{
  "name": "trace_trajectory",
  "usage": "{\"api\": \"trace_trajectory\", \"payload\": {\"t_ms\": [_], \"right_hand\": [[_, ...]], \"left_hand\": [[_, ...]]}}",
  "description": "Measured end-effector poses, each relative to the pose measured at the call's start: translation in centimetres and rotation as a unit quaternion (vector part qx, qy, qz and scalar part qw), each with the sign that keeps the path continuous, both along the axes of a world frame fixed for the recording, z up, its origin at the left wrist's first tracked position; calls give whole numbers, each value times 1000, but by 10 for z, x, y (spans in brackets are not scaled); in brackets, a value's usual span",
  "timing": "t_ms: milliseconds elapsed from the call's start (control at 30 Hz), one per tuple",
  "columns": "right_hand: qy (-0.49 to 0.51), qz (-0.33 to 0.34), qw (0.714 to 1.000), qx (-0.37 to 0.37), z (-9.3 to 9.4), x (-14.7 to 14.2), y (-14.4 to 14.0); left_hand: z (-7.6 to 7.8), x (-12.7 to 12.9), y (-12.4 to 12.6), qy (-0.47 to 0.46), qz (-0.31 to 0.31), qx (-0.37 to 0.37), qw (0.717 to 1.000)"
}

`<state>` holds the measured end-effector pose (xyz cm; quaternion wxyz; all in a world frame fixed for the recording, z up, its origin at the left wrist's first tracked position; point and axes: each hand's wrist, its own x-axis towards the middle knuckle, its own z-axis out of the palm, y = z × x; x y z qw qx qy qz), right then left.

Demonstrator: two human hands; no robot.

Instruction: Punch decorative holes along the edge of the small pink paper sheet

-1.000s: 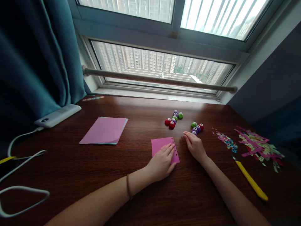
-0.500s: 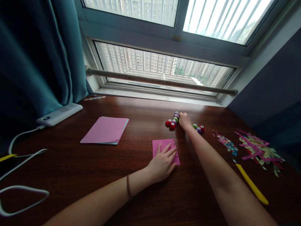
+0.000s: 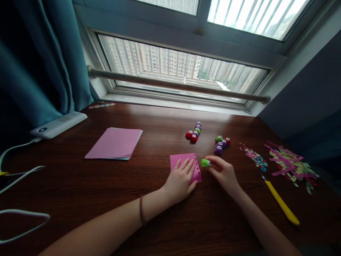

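My left hand lies flat with fingers outstretched on a small pink sheet of paper. Small punched holes run along the sheet's right edge. Just right of that edge, my right hand pinches a green craft punch between thumb and fingers. Behind it, a group of purple, red and green craft punches stands on the table. More such punches form a second group, with a red punch at its front.
A stack of pink and light blue paper lies left on the brown table. To the right are punched confetti, paper strips and a yellow-handled craft knife. A white power bank with a cable sits by the curtain.
My right hand has come back from the far punch group toward the pink sheet, bringing a green craft punch. My left hand stays on the sheet. The view has tilted slightly down.
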<state>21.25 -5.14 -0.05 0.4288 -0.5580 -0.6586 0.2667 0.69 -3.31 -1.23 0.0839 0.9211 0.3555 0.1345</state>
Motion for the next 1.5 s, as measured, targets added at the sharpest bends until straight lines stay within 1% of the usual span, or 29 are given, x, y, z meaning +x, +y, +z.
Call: {"api": "trace_trajectory", "payload": {"t_ms": [67, 167, 300, 567, 667, 800, 933, 1100, 1367, 1500], "right_hand": [[13, -3, 999, -31, -2, 1, -16], [-9, -4, 999, -31, -1, 0, -23], [-61, -8, 998, -21, 3, 1, -22], [-104, 7, 994, -43, 2, -2, -25], [-104, -3, 993, -47, 3, -3, -25], [-76, -20, 995, -58, 4, -2, -25], [-80, -7, 995, -58, 5, -1, -25], [-91, -5, 995, -40, 5, -1, -25], [-97, 36, 994, -41, 9, -4, -26], [-118, 39, 992, -36, 6, -4, -25]], "left_hand": [[0, 0, -2, 5, 7, 9, 1000], [1, 0, -3, 11, 14, 8, 1000], [2, 0, -3, 13, 14, 12, 1000], [2, 0, -2, 8, 15, 16, 1000], [3, 0, -1, 12, 16, 14, 1000], [4, 0, -1, 12, 14, 9, 1000], [4, 0, -1, 13, 15, 7, 1000], [4, 0, -1, 13, 14, 5, 1000], [2, 0, -2, 4, 11, 5, 1000], [0, -1, -1, 12, 14, 5, 1000]]}}
